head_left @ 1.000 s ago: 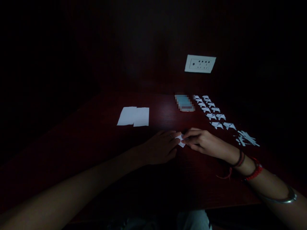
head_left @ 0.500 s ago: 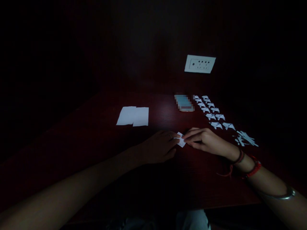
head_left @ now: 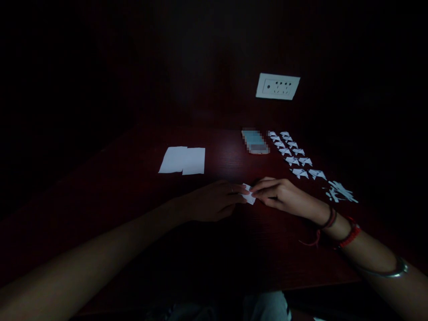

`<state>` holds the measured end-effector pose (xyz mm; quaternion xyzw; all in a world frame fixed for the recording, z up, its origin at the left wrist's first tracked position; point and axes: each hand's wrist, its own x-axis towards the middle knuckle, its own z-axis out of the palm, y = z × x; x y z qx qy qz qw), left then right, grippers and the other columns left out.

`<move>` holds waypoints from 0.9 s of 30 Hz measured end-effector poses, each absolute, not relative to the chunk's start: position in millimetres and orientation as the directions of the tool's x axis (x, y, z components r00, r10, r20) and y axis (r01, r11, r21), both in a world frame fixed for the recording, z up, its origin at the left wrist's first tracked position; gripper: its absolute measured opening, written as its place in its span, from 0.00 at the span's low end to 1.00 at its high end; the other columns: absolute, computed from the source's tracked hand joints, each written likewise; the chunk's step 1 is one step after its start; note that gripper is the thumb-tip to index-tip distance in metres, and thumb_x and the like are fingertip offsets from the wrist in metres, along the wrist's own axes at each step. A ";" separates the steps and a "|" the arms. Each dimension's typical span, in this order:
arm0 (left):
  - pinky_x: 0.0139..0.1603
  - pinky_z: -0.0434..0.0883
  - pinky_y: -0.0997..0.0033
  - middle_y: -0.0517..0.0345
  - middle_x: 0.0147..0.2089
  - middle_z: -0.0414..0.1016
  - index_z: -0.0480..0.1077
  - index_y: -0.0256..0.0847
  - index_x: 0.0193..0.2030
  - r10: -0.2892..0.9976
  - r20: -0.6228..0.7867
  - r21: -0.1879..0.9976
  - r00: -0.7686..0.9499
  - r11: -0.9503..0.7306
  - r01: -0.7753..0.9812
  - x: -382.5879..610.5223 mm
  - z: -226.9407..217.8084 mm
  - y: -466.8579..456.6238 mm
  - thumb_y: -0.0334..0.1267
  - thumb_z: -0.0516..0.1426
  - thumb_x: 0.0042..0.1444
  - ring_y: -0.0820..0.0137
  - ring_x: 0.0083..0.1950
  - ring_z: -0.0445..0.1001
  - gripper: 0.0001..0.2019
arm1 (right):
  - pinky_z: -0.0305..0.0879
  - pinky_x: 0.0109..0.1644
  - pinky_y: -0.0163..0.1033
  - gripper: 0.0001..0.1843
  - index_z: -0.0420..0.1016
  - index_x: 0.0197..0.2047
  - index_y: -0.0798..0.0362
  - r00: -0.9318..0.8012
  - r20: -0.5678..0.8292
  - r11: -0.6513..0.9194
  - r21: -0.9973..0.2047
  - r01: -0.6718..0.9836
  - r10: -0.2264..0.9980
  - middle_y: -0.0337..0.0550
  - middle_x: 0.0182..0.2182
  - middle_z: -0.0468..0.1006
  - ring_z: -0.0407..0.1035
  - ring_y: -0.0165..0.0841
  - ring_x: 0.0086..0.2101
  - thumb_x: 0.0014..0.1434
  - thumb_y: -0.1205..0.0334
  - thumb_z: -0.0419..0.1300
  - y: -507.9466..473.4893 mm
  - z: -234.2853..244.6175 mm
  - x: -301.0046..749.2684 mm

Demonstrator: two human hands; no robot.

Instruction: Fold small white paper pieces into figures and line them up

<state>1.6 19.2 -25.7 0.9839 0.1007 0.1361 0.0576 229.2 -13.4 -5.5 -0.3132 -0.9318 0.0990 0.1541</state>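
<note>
A small folded piece of white paper point(head_left: 248, 196) lies on the dark red table between my two hands. The fingertips of my left hand point(head_left: 214, 200) press on its left side; a thin ring shows on one finger. From the right, my right hand point(head_left: 279, 194) pinches or presses the paper's edge with thumb and fingers close together. Past my right hand, several folded white paper figures point(head_left: 299, 173) stand in two rows. Beside them is a loose heap of thin white paper strips point(head_left: 341, 191).
Two overlapping white sheets point(head_left: 183, 160) lie beyond my left hand. A phone point(head_left: 255, 141) with a blurred screen rests near the wall, left of the figures. A white socket plate point(head_left: 277, 86) is on the wall. The table's front edge point(head_left: 321, 286) runs above my knees.
My left hand's fingers have shifted slightly on the paper and lie straighter. The right hand keeps its place at the paper. The whole view has shifted a little.
</note>
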 end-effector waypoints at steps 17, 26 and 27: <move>0.58 0.49 0.64 0.60 0.55 0.59 0.53 0.47 0.55 0.179 0.231 0.162 0.956 -0.976 0.143 1.3 -17.8 14.3 0.27 0.45 0.53 0.71 0.57 0.54 0.22 | 0.62 0.46 0.40 0.12 0.72 0.38 0.55 -0.747 0.285 0.794 -0.326 0.513 0.600 0.44 0.38 0.74 0.65 0.31 0.42 0.52 0.72 0.51 -13.9 -5.2 230.0; 0.58 0.49 0.62 0.59 0.54 0.60 0.54 0.47 0.55 0.196 0.231 0.157 0.953 -0.974 0.162 3.5 -18.9 14.2 0.27 0.46 0.52 0.69 0.57 0.54 0.23 | 0.63 0.45 0.39 0.13 0.72 0.38 0.54 -0.750 0.292 0.800 -0.311 0.513 0.594 0.44 0.36 0.74 0.65 0.31 0.41 0.51 0.73 0.52 -14.5 -6.8 229.4; 0.57 0.50 0.64 0.59 0.54 0.59 0.54 0.47 0.55 0.193 0.235 0.158 0.953 -0.975 0.159 3.6 -18.8 14.1 0.27 0.46 0.52 0.70 0.57 0.54 0.22 | 0.63 0.45 0.39 0.13 0.72 0.39 0.55 -0.755 0.286 0.803 -0.305 0.512 0.590 0.44 0.37 0.74 0.65 0.31 0.41 0.51 0.73 0.52 -14.9 -6.3 229.1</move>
